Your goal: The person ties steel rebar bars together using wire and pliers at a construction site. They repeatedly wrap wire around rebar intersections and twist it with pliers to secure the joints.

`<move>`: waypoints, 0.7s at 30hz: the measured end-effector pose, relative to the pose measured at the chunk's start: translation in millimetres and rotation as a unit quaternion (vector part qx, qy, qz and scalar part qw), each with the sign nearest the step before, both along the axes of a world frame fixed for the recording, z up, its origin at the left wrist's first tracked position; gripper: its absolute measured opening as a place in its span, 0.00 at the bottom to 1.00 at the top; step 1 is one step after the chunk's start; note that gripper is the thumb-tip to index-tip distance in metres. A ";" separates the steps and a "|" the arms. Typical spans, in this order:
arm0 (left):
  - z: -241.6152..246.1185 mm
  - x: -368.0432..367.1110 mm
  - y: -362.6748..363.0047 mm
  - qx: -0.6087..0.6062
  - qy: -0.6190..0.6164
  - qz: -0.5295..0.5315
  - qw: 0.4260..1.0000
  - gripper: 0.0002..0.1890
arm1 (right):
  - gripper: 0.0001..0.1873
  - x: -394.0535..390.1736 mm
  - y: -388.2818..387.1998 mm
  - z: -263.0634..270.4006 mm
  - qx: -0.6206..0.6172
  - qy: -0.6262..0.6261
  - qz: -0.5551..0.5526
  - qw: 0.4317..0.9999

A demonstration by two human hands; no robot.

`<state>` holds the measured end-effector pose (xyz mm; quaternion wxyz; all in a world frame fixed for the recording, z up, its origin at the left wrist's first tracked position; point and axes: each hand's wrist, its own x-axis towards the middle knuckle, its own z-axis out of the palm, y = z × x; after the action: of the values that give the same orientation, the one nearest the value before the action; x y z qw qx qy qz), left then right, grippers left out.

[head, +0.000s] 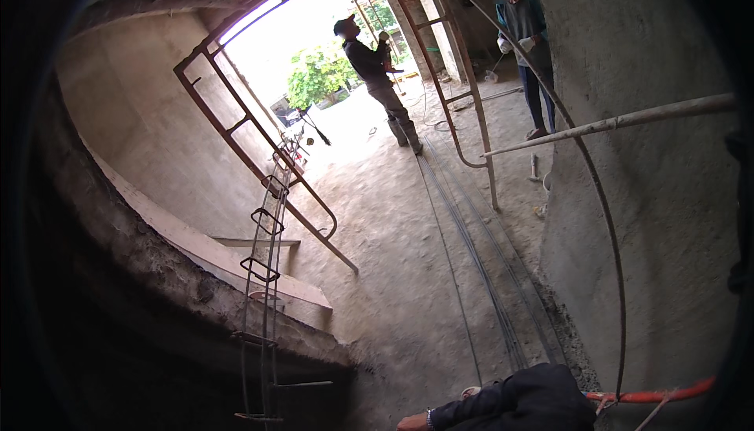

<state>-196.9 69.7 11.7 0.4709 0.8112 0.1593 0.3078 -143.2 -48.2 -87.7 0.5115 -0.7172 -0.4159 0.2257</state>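
At the bottom edge a dark-sleeved forearm, which appears to be my right arm, reaches leftward with a band at the wrist. My right hand [413,423] is partly cut off by the frame, so its fingers and anything in them are hidden. A small pale object [470,392], too covered to name, shows just behind the sleeve. Long steel reinforcing bars [480,260] lie along the rough floor and pass behind that arm. To the left stands a rebar cage [259,278] with square stirrups. My left hand is out of view.
Two metal scaffold frames [247,131] [459,98] stand ahead. A person [377,72] stands at the opening; another, gloved person [524,48] is at the right. A curved rod [589,160] and a pole [618,122] cross the right side. A hammer [533,167] and orange pipe [665,396] are there.
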 end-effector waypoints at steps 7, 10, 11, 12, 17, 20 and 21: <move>-4.9 0.7 41.3 -0.205 -0.093 0.165 0.960 0.18 | 0.16 1.6 -5.9 45.0 0.106 0.072 -0.111 0.985; -9.8 4.9 56.1 -0.351 -0.149 0.251 0.890 0.16 | 0.21 9.9 5.2 48.2 0.179 0.139 -0.150 0.962; -10.2 6.8 57.9 -0.398 -0.167 0.277 0.858 0.16 | 0.22 12.5 8.0 45.4 0.202 0.186 -0.162 0.948; -9.2 8.8 58.7 -0.442 -0.185 0.301 0.824 0.15 | 0.23 14.7 12.4 42.4 0.226 0.232 -0.173 0.930; 4.0 9.1 43.4 -0.494 -0.182 0.310 0.792 0.15 | 0.23 17.9 14.5 20.0 0.169 0.465 -0.251 0.832; 15.3 6.7 34.8 -0.436 -0.171 0.217 0.856 0.16 | 0.23 21.8 8.7 12.9 0.175 0.403 -0.214 0.873; 18.3 5.8 34.5 -0.394 -0.161 0.167 0.889 0.17 | 0.23 23.1 6.7 11.7 0.189 0.344 -0.197 0.898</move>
<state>-191.1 104.3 30.0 0.7128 0.4597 0.3222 0.4205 -120.0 -41.4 -76.0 0.7827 -0.5519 -0.0993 0.2700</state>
